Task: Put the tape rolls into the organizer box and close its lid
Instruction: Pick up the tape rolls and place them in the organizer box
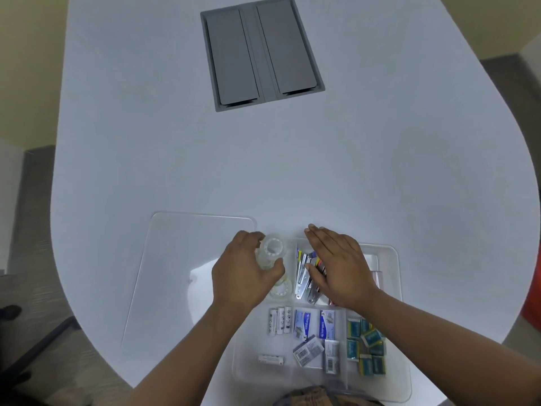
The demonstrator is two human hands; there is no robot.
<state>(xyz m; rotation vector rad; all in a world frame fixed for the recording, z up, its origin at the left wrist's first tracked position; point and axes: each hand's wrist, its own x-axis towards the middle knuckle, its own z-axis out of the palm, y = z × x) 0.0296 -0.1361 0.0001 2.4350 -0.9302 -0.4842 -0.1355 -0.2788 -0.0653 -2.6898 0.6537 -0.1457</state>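
Note:
A clear organizer box (393,259) sits at the near edge of the white table, its compartments holding small stationery. My left hand (243,273) is shut on a clear tape roll (270,249) and holds it over the box's far-left compartment. Another clear tape roll (282,288) lies in that compartment, just below my thumb. My right hand (336,265) hovers flat and open over the middle far compartment, above staplers and clips (304,276). The box's clear lid (175,273) lies flat on the table to the left of the box.
Batteries (279,320), staple boxes (314,323) and teal packets (367,344) fill the near compartments. A grey cable hatch (260,51) is set into the table farther back. The table edge curves away on both sides.

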